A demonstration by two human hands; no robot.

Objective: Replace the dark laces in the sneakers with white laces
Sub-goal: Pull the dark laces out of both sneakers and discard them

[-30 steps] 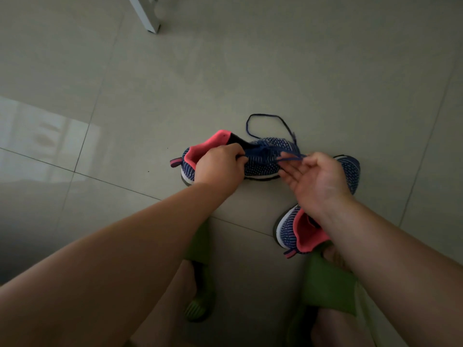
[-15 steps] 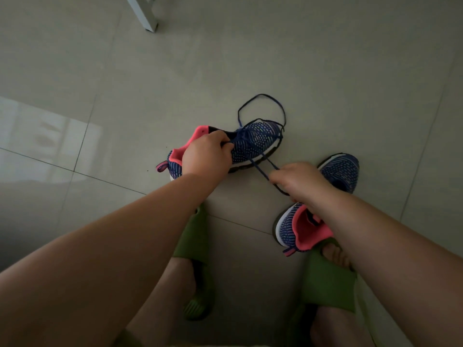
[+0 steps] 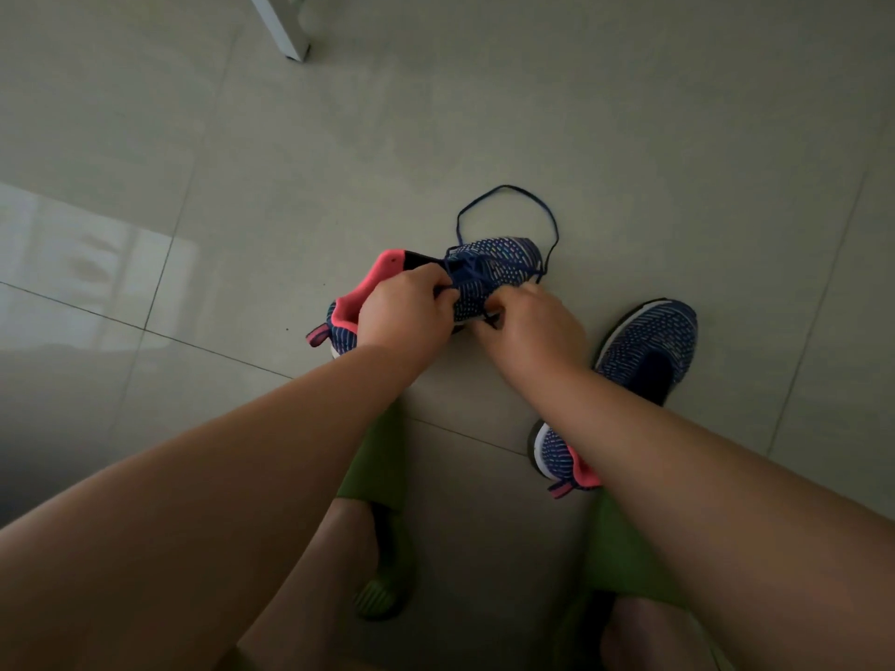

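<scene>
A blue knit sneaker [image 3: 489,271] with a pink lining lies on its side on the tiled floor, toe pointing right. My left hand [image 3: 404,314] grips it at the tongue, by the lacing. My right hand [image 3: 530,326] pinches the dark blue lace [image 3: 506,191] low on the sneaker's side; the lace loops out beyond the toe. The second sneaker [image 3: 649,346] stands to the right, partly hidden by my right forearm. No white laces are in view.
My feet in green slippers [image 3: 382,593] stand below the sneakers. A white furniture leg [image 3: 285,29] stands at the top of the floor.
My right hand has moved back up from the floor to the held sneaker's side. The sneaker has tipped a little and the lace loop has shifted.
</scene>
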